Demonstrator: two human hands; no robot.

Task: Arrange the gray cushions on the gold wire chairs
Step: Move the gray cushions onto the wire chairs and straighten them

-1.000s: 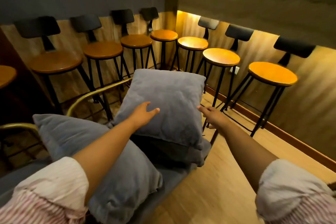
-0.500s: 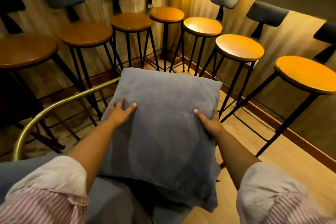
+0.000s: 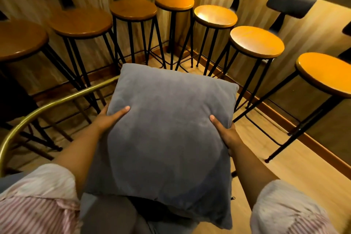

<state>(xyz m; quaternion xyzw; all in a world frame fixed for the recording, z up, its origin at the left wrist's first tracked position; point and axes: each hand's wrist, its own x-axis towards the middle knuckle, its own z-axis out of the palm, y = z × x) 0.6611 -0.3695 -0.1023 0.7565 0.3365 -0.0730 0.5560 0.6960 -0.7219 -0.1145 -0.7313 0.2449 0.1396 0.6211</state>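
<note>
A square gray cushion fills the middle of the view, held up between both hands. My left hand grips its left edge, thumb on top. My right hand grips the right edge the same way. The curved gold rail of a wire chair arcs from the left edge up to the cushion's far left corner. Below the cushion, gray seat padding of the chair shows between my striped sleeves. The rest of the chair is hidden by the cushion and my arms.
Several tall stools with round wooden seats and black metal legs line the wooden walls in a corner ahead, one at the corner, another to the right. Light wooden floor lies on the right.
Both hands closed on the cushion's sides and lifted it toward me. The view tilted down and closer; the second cushion on the left is out of sight.
</note>
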